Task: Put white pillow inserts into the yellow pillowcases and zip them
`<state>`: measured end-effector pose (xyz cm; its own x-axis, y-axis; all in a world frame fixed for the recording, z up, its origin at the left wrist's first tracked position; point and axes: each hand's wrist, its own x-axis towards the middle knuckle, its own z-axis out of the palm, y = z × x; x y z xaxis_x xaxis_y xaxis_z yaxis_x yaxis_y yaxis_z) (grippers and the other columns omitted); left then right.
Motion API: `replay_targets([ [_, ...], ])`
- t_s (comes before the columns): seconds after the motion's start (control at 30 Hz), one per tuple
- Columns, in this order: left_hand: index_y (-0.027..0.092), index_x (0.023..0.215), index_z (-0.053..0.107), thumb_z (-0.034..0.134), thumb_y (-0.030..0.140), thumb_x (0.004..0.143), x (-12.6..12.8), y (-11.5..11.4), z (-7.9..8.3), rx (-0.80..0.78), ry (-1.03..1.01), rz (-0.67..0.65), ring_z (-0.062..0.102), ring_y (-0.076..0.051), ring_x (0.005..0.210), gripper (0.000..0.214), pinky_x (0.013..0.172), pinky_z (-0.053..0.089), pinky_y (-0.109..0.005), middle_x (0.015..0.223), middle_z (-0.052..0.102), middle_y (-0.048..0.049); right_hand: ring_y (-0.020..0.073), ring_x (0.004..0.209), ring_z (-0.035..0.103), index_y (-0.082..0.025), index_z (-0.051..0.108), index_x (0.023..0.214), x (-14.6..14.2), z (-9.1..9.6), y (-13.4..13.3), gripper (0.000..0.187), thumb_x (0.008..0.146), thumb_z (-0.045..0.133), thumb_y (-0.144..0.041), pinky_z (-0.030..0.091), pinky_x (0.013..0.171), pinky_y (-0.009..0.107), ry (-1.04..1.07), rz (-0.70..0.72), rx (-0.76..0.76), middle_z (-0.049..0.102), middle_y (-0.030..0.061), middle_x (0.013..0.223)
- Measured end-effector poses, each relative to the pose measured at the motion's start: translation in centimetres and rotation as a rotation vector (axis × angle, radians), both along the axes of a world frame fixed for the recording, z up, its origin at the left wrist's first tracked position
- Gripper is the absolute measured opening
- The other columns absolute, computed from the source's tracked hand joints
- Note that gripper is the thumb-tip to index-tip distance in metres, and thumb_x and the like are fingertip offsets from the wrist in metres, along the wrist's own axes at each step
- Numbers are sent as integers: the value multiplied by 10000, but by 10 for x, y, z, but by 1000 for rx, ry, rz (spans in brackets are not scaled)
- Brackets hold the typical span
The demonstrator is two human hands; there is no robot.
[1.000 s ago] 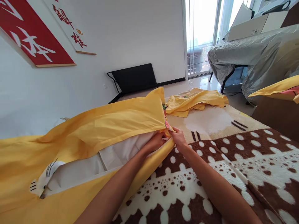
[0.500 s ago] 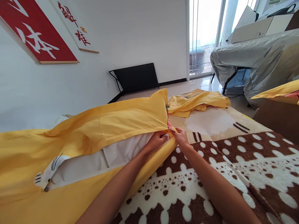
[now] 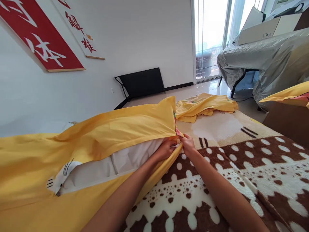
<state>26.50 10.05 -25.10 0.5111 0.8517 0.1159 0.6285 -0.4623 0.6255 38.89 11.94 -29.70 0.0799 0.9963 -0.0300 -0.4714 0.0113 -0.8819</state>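
A long yellow cover lies across the bed with its side opening gaping. White filling shows inside the opening. My left hand is closed on the cover's edge at the far end of the opening. My right hand pinches the same corner of the yellow cover from the right, touching the left hand. Both forearms reach out from the bottom of the view.
A brown and white dotted blanket covers the bed. Crumpled yellow cloth lies beyond the hands. A black frame leans on the wall. At right stand furniture under a grey sheet and a brown box.
Both hands stay at the corner of the opening, their fingers shifting slightly on the fabric. The view has drifted a little.
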Motion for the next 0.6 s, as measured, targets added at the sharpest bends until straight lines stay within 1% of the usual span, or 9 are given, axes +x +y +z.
replay_targets([
  [0.1, 121, 652, 594, 521, 75, 738, 0, 1, 1, -23, 42, -6, 501, -126, 639, 122, 648, 381, -256, 645, 592, -2, 128, 600, 517, -180, 527, 759, -1, 1, 0, 392, 537, 634, -486, 436, 567, 251, 20, 26, 3, 579, 5, 668],
  [0.17, 120, 704, 622, 536, 82, 749, 0, 2, 0, -22, 39, 35, 543, -138, 682, 104, 699, 419, -282, 696, 627, -18, 136, 626, 534, -180, 535, 785, -1, 5, -1, 398, 550, 626, -489, 446, 582, 255, -2, 62, 25, 597, 10, 705],
  [0.27, 128, 755, 667, 514, 103, 759, 0, 4, -2, -5, -10, 119, 596, -176, 787, 154, 799, 449, -326, 802, 682, -58, 139, 652, 533, -169, 563, 792, 1, 11, -5, 366, 591, 611, -470, 428, 581, 242, -83, 113, 68, 610, 13, 731],
  [0.33, 130, 767, 683, 510, 105, 738, 0, 5, -4, 9, -57, 158, 607, -197, 835, 178, 828, 456, -329, 843, 695, -66, 142, 659, 531, -157, 580, 796, 2, 15, -8, 339, 604, 615, -434, 415, 578, 235, -155, 143, 92, 614, 13, 728],
  [0.43, 122, 850, 676, 534, 109, 709, 1, 7, -9, 25, -116, 210, 607, -197, 844, 201, 796, 474, -312, 899, 689, -71, 147, 668, 540, -152, 603, 860, 7, 16, -9, 339, 566, 641, -315, 404, 585, 232, -271, 163, 119, 632, 12, 759],
  [0.5, 107, 856, 656, 558, 122, 710, 1, 8, -13, 28, -127, 233, 599, -188, 792, 177, 750, 480, -309, 860, 673, -73, 143, 663, 519, -161, 610, 805, 10, 16, -8, 286, 524, 630, -208, 378, 583, 226, -367, 129, 126, 622, 3, 729],
  [0.6, 95, 834, 617, 591, 114, 718, 2, 9, -18, 36, -118, 237, 573, -169, 750, 120, 752, 471, -335, 800, 629, -56, 131, 631, 436, -172, 547, 577, 14, 14, -6, 104, 497, 561, -106, 308, 581, 232, -514, 36, 122, 538, -3, 589],
])
